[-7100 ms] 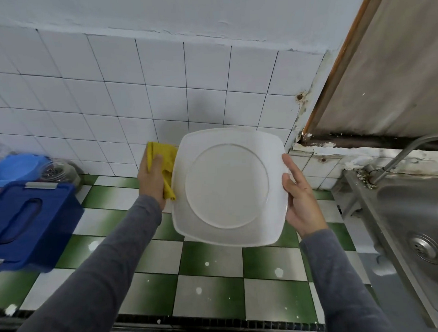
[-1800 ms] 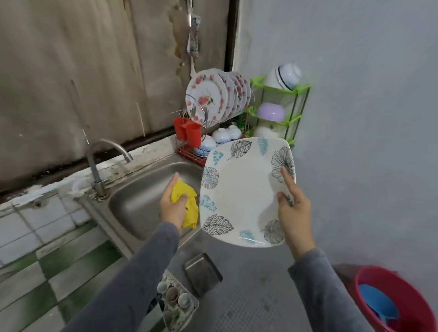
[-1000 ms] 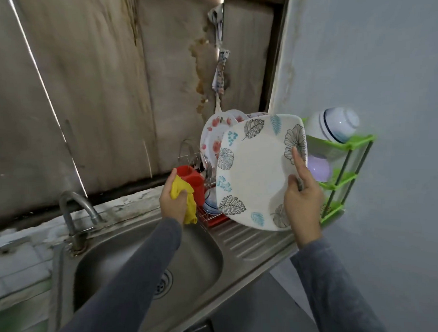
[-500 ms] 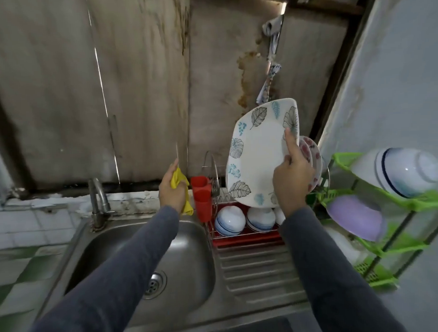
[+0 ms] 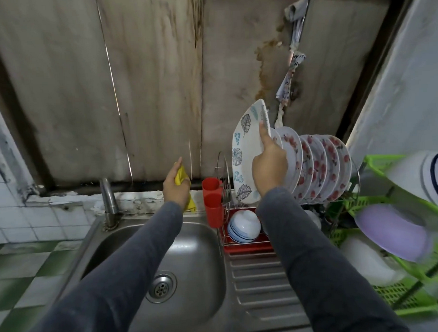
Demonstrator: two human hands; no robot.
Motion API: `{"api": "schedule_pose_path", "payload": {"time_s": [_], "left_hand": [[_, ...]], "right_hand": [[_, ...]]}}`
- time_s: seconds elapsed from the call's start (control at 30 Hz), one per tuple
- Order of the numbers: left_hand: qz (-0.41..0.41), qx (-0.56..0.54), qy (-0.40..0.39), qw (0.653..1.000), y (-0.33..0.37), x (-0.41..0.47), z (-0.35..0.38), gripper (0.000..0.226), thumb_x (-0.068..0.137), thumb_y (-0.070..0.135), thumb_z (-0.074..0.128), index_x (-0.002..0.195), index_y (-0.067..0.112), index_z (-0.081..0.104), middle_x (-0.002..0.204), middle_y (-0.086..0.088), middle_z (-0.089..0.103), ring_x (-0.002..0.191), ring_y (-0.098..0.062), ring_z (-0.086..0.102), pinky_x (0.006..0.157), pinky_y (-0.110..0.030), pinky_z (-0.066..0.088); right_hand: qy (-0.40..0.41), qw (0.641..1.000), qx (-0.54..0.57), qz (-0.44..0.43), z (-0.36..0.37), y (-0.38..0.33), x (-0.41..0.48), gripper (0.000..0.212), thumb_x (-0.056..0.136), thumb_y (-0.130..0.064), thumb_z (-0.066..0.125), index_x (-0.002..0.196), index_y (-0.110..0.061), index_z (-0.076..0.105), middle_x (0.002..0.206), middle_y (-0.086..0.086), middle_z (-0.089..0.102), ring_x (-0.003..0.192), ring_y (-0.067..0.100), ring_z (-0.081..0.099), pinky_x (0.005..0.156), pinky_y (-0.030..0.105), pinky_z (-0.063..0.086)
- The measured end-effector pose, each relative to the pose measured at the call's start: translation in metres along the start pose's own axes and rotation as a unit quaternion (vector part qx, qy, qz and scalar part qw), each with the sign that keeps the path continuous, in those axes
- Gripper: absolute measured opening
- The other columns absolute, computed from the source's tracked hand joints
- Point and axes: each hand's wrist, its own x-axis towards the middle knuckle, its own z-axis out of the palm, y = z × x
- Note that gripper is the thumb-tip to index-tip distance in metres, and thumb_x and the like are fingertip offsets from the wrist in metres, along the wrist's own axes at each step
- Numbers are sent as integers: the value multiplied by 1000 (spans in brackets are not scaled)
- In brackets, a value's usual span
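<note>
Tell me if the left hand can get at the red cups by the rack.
Probably yes: the left hand hangs just left of the red cups, with nothing between them. But it grips a yellow cloth, so taking one looks awkward.

Leaf-patterned plate (image 5: 245,160), earlier held face-on, now stands edge-on in the right hand (image 5: 270,164), just beside the floral plates (image 5: 319,167) at the dish rack (image 5: 248,246). Left hand (image 5: 176,188) with yellow cloth (image 5: 180,177) has drawn apart from it.

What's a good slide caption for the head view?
Right hand holds a leaf plate upright beside the racked floral plates; left hand grips a yellow cloth.
</note>
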Motion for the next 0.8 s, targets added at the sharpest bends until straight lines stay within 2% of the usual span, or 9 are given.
{"api": "schedule_pose_path", "payload": {"time_s": [0.07, 0.13, 0.17, 0.23, 0.33, 0.4, 0.47, 0.57, 0.8], "left_hand": [[0, -1, -5, 1000, -3, 6, 3, 66, 95, -3, 53, 142, 42, 49, 154, -3, 40, 137, -27, 44, 113, -47, 40], [2, 2, -11, 1000, -5, 10, 5, 65, 95, -4, 54, 142, 41, 49, 153, -3, 41, 137, -26, 44, 114, -46, 40], [3, 2, -12, 1000, -7, 13, 6, 65, 95, -3, 54, 142, 41, 49, 153, -3, 42, 136, -26, 44, 114, -46, 40], [0, 3, -15, 1000, -9, 18, 6, 63, 96, -2, 53, 142, 41, 49, 153, -3, 42, 136, -26, 45, 113, -46, 40], [0, 4, -20, 1000, -16, 26, 5, 63, 96, -1, 54, 142, 41, 49, 153, -4, 42, 136, -27, 45, 113, -47, 40], [-2, 11, -26, 1000, -20, 28, 3, 63, 97, -1, 53, 142, 42, 49, 153, -4, 41, 137, -26, 43, 114, -48, 39], [-7, 19, -30, 999, -25, 26, 0, 62, 97, 0, 52, 143, 42, 47, 154, -4, 39, 138, -26, 41, 115, -48, 38], [-16, 23, -33, 999, -32, 21, -6, 60, 98, 0, 51, 142, 42, 48, 152, -5, 41, 136, -27, 43, 113, -49, 39], [-21, 38, -15, 999, -45, -5, -28, 60, 95, -3, 51, 138, 39, 54, 146, -5, 48, 130, -25, 48, 112, -45, 41]], "right_hand": [[-6, 999, -28, -14, 13, 3, 0, 86, 89, 16, 42, 155, -38, 29, 131, 19, 57, 107, 32, 63, 81, 39, 55], [-20, 998, -63, -12, 24, 5, 0, 87, 90, 13, 43, 156, -40, 25, 123, 16, 59, 87, 23, 60, 68, 32, 49], [-28, 997, -70, -9, 29, 6, -2, 87, 90, 12, 44, 156, -40, 24, 122, 14, 58, 82, 21, 57, 67, 31, 47], [-27, 998, -61, -6, 39, 9, -6, 86, 90, 12, 45, 157, -38, 25, 123, 11, 56, 92, 24, 59, 76, 35, 52], [-8, 999, -31, -27, 52, 19, -14, 80, 92, 10, 48, 156, -34, 29, 140, 12, 50, 115, 29, 57, 88, 43, 56], [9, 999, -12, -52, 55, 23, -17, 65, 99, -2, 48, 156, -30, 31, 141, 12, 50, 116, 28, 56, 92, 43, 55], [31, 997, -15, -67, 54, 24, -17, 53, 103, -14, 46, 155, -23, 36, 143, 14, 49, 119, 29, 54, 100, 43, 51], [68, 994, -49, -77, 50, 22, -19, 46, 104, -22, 47, 150, -17, 44, 152, 19, 41, 136, 35, 42, 112, 47, 39], [124, 981, -26, -149, 42, 16, -39, 37, 101, -20, 53, 133, -2, 59, 139, 20, 55, 131, 36, 49, 110, 49, 42]]}}
